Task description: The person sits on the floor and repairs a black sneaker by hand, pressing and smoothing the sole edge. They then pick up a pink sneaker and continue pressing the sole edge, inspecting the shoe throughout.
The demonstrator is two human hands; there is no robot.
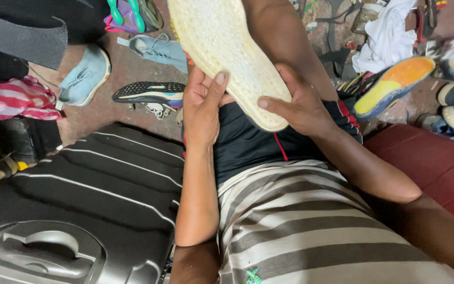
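Observation:
A cream-coloured shoe sole [227,47] with a bumpy surface is held up over my lap, its heel end toward me. My left hand [202,108] grips its left edge, thumb laid on the top face. My right hand [300,105] holds the heel end from the right, thumb pressed on the sole's rim. The sole rests against my bare knee [285,37], above my dark shorts [248,144].
A dark ribbed hard-shell suitcase [80,210] lies to my left. Light blue sneakers [88,73], a black-soled shoe [151,94], an orange-and-yellow soled shoe [392,84], sandals [132,16] and white cloth [387,34] litter the floor. A red seat [437,168] is on the right.

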